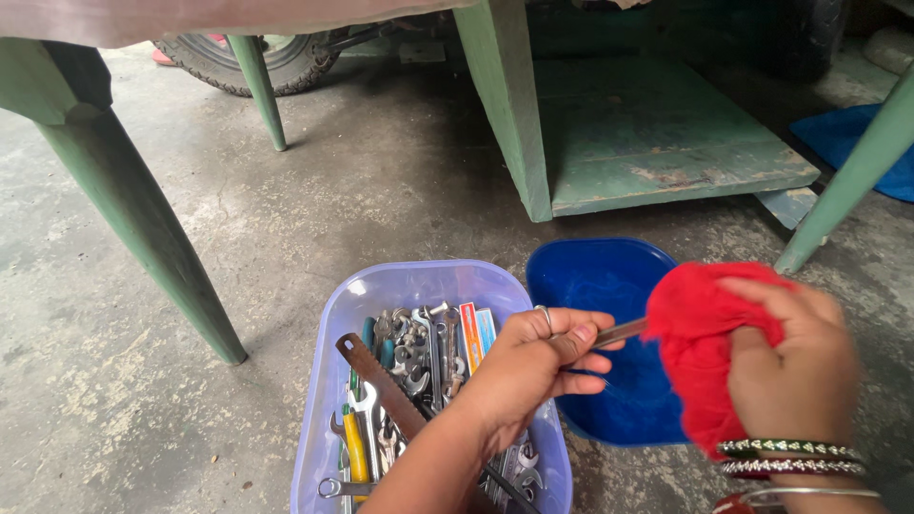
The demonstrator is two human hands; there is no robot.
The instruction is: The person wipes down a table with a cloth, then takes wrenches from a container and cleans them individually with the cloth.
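Note:
My left hand (533, 366) grips the end of a thin metal tool (619, 332) over the edge of a pale purple plastic tub (333, 324). My right hand (795, 366) is closed around a bunched red cloth (695, 343), which is wrapped over the tool's other end. The tub holds several wrenches (414, 357), a rusty saw blade (376, 376) and yellow-handled pliers (355, 452). The tool's tip is hidden inside the cloth.
A blue plastic tub (590, 276) sits on the concrete floor under my hands. Green table legs (143, 228) stand at left, a green wooden shelf base (657, 143) at the back, another leg (847, 181) at right. A tyre (257, 62) shows at top left.

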